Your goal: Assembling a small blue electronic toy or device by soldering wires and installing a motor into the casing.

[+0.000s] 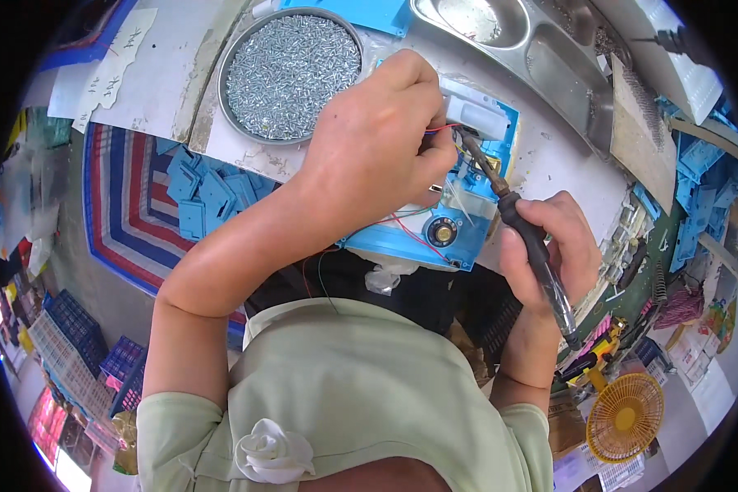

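Observation:
My right hand point(562, 246) grips a soldering iron point(526, 223) by its dark handle, with the metal tip pointing up and left. In front of me, a light blue plastic casing point(467, 252) lies on the bench, with a small round speaker point(442, 232) in its near part. My left hand point(377, 143) is closed over the casing, its fingers pinching a thin red wire point(441, 128) close to the iron's tip. Beside the tip sits a pale block-like part point(477, 117). The left fingertips are partly hidden, and the hand covers the casing's left side.
A round metal pan point(223, 86) full of small screws stands beyond my left forearm. At the far right is a compartmented steel tray point(541, 90). Blue plastic pieces point(209, 193) lie on a striped sheet point(127, 217) to the left. A yellow fan point(626, 416) stands at the lower right.

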